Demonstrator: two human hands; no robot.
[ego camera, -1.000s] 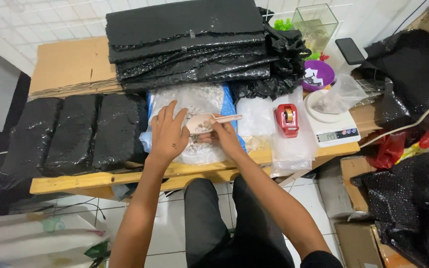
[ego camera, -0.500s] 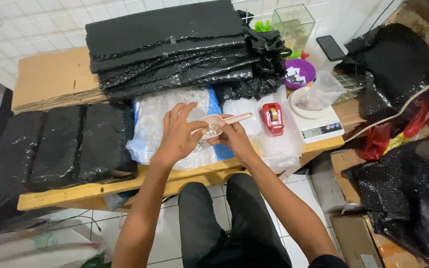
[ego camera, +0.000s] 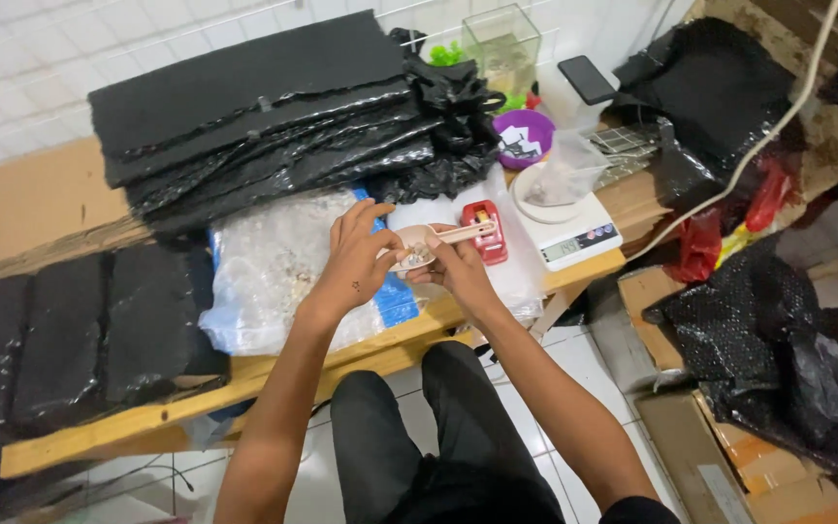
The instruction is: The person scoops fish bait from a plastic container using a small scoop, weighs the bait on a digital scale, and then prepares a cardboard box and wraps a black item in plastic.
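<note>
Widest first: a wooden bench (ego camera: 244,374) runs across the scene, with a stack of black bags (ego camera: 264,107) piled at the far side and more flat black packs (ego camera: 80,330) lying at the near left. In the middle a big clear bag (ego camera: 273,272) of pale contents sits over something blue, and right of it a white scale (ego camera: 574,228) carries a round dish and a small clear pouch (ego camera: 564,175). Smaller now: a purple bowl (ego camera: 526,136) far of the scale, a red stapler-like tool (ego camera: 485,231) just left of it. And the action itself: both hands meet over the right edge of the clear bag. The right hand (ego camera: 458,272) pinches the handle of a pale scoop (ego camera: 419,250), fingers pressed together on it; the handle's long axis runs left to right, slightly far-tilted, pointing toward the red tool and the scale beyond. The scoop's bowl lies at the left end, holding a few small light bits. The left hand (ego camera: 356,262) curls over that bowl end, fingertips touching or nearly touching the contents; whether it pinches anything I cannot tell. So the scoop sits between the hands, the right nearer the scale, which stands just off to the right.
</note>
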